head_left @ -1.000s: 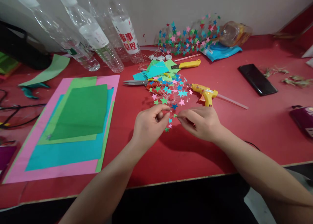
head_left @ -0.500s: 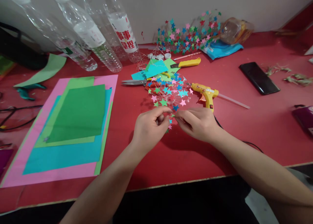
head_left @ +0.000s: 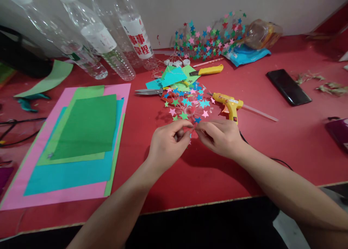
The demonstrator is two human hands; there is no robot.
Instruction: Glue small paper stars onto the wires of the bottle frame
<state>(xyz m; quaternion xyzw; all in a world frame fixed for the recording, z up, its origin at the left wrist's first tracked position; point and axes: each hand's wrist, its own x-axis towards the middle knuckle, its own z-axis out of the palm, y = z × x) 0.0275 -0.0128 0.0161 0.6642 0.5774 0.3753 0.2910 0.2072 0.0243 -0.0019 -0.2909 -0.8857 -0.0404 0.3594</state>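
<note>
Lying under everything, the red counter (head_left: 168, 183) is the biggest thing. Left of the star bunch (head_left: 187, 103) is a stack of color paper (head_left: 87, 129). Clear bottles (head_left: 100, 42) lean behind it, to the left. More stars (head_left: 209, 42) are behind it, by the wall. The star bunch is on the counter, just past the two hands. The left hand (head_left: 167, 142) is on its near side, with its grip curled; nobody can tell if that grip is shut. The right hand (head_left: 221, 138) is beside it, its grip pinching a thin strand (head_left: 194, 128). Right of the bunch are a black phone (head_left: 288, 87) and, much nearer, a yellow glue gun (head_left: 230, 103). A yellow knife (head_left: 210, 70) is behind it.
</note>
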